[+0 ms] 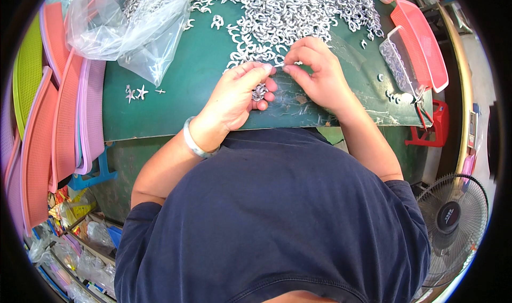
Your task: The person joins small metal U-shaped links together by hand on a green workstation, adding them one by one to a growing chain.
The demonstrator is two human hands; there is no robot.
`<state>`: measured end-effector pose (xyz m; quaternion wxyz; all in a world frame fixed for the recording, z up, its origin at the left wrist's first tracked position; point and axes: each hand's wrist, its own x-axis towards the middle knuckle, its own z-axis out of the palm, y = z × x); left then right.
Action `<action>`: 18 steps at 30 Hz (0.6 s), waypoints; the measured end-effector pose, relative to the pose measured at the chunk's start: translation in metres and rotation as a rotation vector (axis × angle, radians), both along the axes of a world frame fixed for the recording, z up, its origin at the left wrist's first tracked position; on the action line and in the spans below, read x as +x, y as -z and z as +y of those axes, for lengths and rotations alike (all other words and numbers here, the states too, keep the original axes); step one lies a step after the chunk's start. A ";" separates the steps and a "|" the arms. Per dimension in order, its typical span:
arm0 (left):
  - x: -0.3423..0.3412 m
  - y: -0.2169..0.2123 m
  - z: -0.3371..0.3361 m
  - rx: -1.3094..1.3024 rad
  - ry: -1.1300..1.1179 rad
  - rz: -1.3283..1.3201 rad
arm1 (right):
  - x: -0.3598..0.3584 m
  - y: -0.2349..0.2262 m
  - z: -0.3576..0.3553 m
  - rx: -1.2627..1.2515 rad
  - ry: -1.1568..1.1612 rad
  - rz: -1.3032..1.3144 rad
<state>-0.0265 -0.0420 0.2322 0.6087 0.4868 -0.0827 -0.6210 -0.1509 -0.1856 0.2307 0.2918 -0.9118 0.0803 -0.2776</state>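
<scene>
Over the near middle of the green table [176,100], my left hand [229,97] is closed around a small cluster of silver metal pieces [260,92], which shows in the curled fingers. Its thumb and forefinger also pinch at their tips. My right hand [320,73] comes in from the right, thumb and forefinger pinched close to the left fingertips. A tiny silver piece [279,65] bridges the gap between the two hands; its exact shape is too small to tell. Just beyond them spreads a big heap of curved, crescent-like silver metal pieces [298,15].
A clear plastic bag [133,36] holding more metal bits lies at the far left. Star-shaped pieces [141,92] rest nearby. Stacked coloured baskets [64,121] crowd the left edge. To the right are a pink basket [421,47], a clear tub [397,57] and a fan [453,228].
</scene>
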 end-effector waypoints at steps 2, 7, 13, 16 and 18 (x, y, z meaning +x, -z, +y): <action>0.000 0.000 0.000 -0.007 0.016 0.016 | 0.000 -0.006 0.006 -0.020 -0.071 -0.066; 0.000 0.012 0.002 -0.089 0.013 0.032 | -0.003 -0.004 0.010 0.131 -0.050 -0.025; -0.002 0.012 0.002 -0.133 -0.038 0.031 | -0.006 -0.005 0.017 0.411 -0.039 0.080; -0.003 0.014 0.002 -0.144 -0.037 0.045 | -0.005 -0.001 0.016 0.236 -0.028 -0.008; -0.003 0.014 0.002 -0.147 -0.044 0.039 | -0.005 0.000 0.017 0.128 -0.022 -0.064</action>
